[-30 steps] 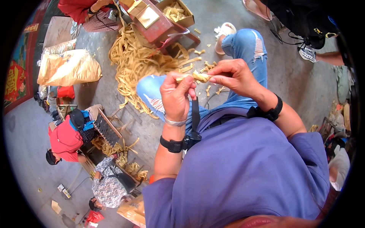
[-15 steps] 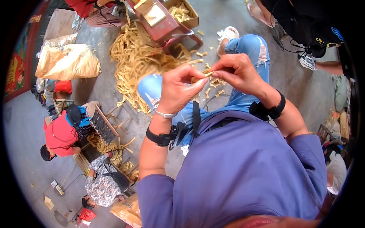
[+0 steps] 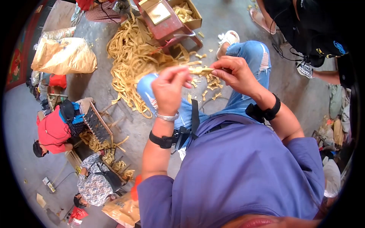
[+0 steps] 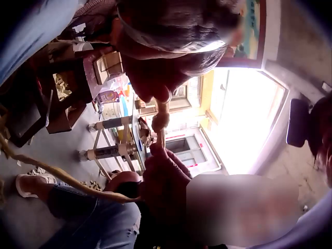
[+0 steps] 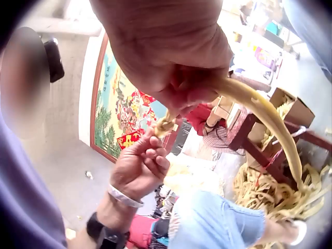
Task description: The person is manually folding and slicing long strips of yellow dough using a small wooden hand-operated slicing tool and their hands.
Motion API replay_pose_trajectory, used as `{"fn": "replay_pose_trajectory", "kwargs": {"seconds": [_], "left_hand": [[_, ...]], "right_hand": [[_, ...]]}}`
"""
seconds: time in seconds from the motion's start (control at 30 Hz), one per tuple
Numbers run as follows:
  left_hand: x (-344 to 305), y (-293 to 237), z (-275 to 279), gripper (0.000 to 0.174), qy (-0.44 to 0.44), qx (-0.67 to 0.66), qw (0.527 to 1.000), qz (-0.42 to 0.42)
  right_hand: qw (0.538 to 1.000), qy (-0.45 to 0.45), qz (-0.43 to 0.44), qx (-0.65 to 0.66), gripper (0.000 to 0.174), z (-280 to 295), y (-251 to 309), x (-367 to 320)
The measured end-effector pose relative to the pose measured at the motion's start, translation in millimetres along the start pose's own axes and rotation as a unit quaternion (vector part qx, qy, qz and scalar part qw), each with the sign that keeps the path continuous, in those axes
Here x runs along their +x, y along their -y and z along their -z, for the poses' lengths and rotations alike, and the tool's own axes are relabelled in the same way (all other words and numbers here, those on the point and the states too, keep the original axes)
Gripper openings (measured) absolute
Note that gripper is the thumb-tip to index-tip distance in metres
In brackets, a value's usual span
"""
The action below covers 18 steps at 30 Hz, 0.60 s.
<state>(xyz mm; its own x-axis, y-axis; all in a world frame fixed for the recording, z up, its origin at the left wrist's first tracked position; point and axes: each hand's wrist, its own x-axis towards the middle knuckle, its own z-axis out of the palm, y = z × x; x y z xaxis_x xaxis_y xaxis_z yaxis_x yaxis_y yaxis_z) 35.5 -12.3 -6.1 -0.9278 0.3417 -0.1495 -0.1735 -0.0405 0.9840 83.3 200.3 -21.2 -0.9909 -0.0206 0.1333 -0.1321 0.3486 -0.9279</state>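
- Left hand [image 3: 170,89] has drawn away from the right hand [image 3: 237,76]; the knotted strip [image 3: 198,70] now shows between them in the air.
- Both hands pinch it, one on each side of the knot [image 4: 161,122].
- Its long tail [image 5: 272,120] droops from the right hand toward the pile of strips [image 3: 129,57].
- Probably light, soft and bendy, perhaps easily torn; take hold close beside the knot.

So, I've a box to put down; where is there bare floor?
Bare floor lies between the brown sack and the strip pile, and between the right knee and the clutter at far right. Crowded: between the knees, with knotted pieces, and around the red stool.
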Motion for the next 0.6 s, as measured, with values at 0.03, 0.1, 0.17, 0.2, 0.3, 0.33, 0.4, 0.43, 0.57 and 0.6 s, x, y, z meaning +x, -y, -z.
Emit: {"fn": "replay_pose_trajectory", "kwargs": {"seconds": [0.03,0.1,0.17,0.2,0.3,0.33,0.4,0.43,0.57,0.6], "left_hand": [[5,1,6,0.020,-0.065,-0.002,0.998,-0.009],[12,6,22,0.023,-0.082,-0.119,0.989,0.007],[11,7,21,0.032,-0.028,-0.165,0.983,0.073],[9,7,14,0.033,0.022,-0.164,0.981,0.104],[6,2,-7,0.030,0.165,-0.212,0.950,0.160],[9,5,-6,0.027,0.172,-0.234,0.944,0.158],[14,13,-3,0.021,0.188,-0.277,0.930,0.150],[15,10,-7,0.014,0.158,-0.251,0.944,0.145],[21,20,-1,0.022,0.075,-0.282,0.944,0.153],[23,22,3,0.021,0.036,-0.284,0.950,0.127]], "right_hand": [[0.997,0.011,-0.066,0.043,0.014,2,4,0],[0.970,0.031,-0.180,0.161,0.016,2,5,0],[0.914,0.047,-0.266,0.303,0.017,2,1,1],[0.901,0.069,-0.278,0.326,0.017,2,1,2],[0.872,0.127,-0.299,0.367,0.017,-3,1,1],[0.875,0.135,-0.297,0.358,0.019,-5,4,0],[0.883,0.149,-0.289,0.339,0.021,-11,10,0],[0.927,0.014,-0.174,0.333,0.018,-32,7,-4],[0.992,0.061,-0.062,0.089,0.020,-20,5,-3],[0.981,0.081,-0.116,0.130,0.022,-17,5,-4]]}}
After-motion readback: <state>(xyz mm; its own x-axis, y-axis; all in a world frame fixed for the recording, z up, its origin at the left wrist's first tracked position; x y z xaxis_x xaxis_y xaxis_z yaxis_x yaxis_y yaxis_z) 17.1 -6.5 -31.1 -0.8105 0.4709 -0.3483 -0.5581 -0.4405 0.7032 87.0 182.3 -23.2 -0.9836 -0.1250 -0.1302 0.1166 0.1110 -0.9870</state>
